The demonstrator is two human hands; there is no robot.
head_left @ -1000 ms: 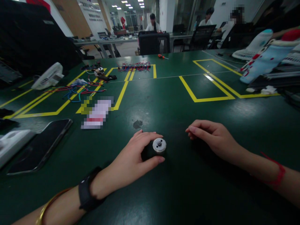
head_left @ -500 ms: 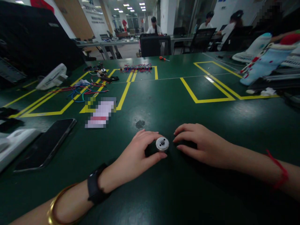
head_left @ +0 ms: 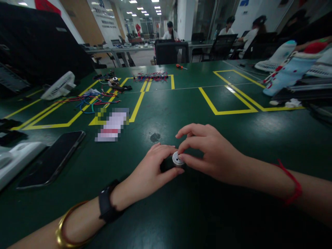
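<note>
Two hands, one small motor (head_left: 177, 159): left hand (head_left: 149, 173) grips it; right hand (head_left: 207, 152) apparently pinches its top.

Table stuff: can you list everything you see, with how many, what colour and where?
motor: one, silver and black, front middle, between both hands
phone: one, black, left
fan: one, white, far left
wires: one bunch, red and blue, left
screwdriver: one, orange, far middle
table: one, green with yellow lines
left hand: one, holding the motor
right hand: one, fingertips on the motor's top
</note>
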